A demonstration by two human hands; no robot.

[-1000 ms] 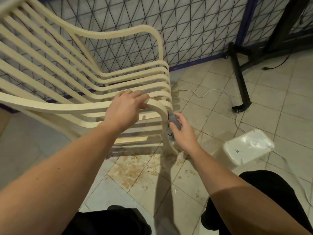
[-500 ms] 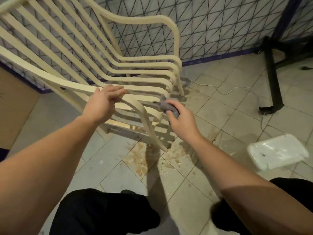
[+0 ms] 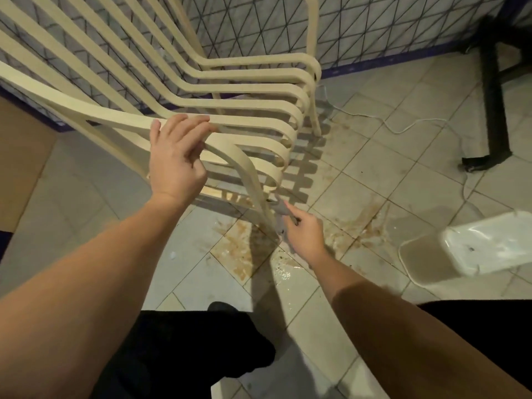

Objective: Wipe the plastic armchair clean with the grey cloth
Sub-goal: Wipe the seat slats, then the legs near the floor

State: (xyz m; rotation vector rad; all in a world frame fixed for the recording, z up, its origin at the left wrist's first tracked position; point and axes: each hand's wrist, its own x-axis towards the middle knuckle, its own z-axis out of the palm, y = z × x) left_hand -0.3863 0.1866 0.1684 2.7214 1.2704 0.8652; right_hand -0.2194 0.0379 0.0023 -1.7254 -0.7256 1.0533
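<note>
The cream plastic armchair [image 3: 236,90] stands tilted on the tiled floor [image 3: 374,174], its slatted seat and back running up toward the netted fence [image 3: 403,24] behind it; the left hand [image 3: 175,159] rests on the armchair's near armrest where the armrest bends down into the front leg, fingers laid over the top of the slat and the thumb curled beneath it, so the hand grips the armrest; the right hand [image 3: 305,234] is low against that same front leg, holding the grey cloth [image 3: 280,210] pressed to the leg, the index finger stretched along the cloth and the other fingers curled around it; only a small part of the cloth shows between the fingers and the leg; brown stains [image 3: 239,249] spread over the floor at the foot of the leg; a white plastic tub [image 3: 489,243] sits on the floor well to the right of the armchair; a black metal stand [image 3: 495,105] rises beyond the tub, right of the armchair's far leg, with a white cable [image 3: 403,128] trailing between the armchair and the stand.
</note>
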